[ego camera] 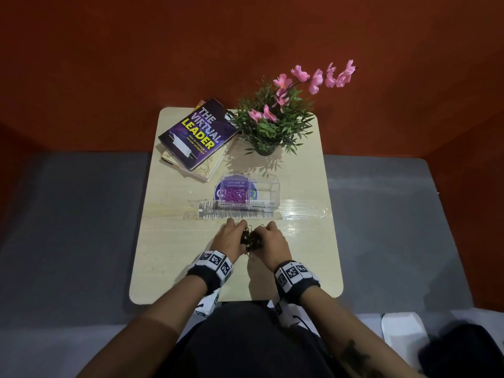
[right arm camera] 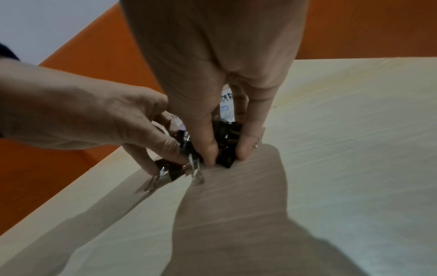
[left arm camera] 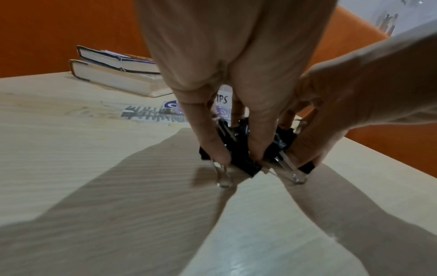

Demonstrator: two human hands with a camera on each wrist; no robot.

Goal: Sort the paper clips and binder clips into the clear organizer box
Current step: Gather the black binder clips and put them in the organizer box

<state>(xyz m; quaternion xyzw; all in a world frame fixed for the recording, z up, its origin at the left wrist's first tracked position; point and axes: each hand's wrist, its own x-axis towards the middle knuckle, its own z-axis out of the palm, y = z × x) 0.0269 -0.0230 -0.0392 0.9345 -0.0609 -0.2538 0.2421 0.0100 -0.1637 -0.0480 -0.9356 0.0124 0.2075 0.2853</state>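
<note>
A heap of black binder clips (ego camera: 251,239) with silver handles lies on the pale wooden table (ego camera: 174,241), near the middle. My left hand (ego camera: 230,237) and right hand (ego camera: 272,240) cup the heap from both sides, fingers curled around the binder clips (left arm camera: 238,149) and pressing them together. In the right wrist view the same binder clips (right arm camera: 224,147) sit under my fingertips (right arm camera: 210,155). Beyond the hands stands the clear organizer box (ego camera: 249,193). Its left compartment holds pink paper clips (ego camera: 235,194); its right compartment looks bare.
Two stacked books (ego camera: 196,135) lie at the back left of the table. A potted plant (ego camera: 278,118) with pink flowers stands at the back right. A strip of clear tape (ego camera: 300,212) crosses the table in front of the box.
</note>
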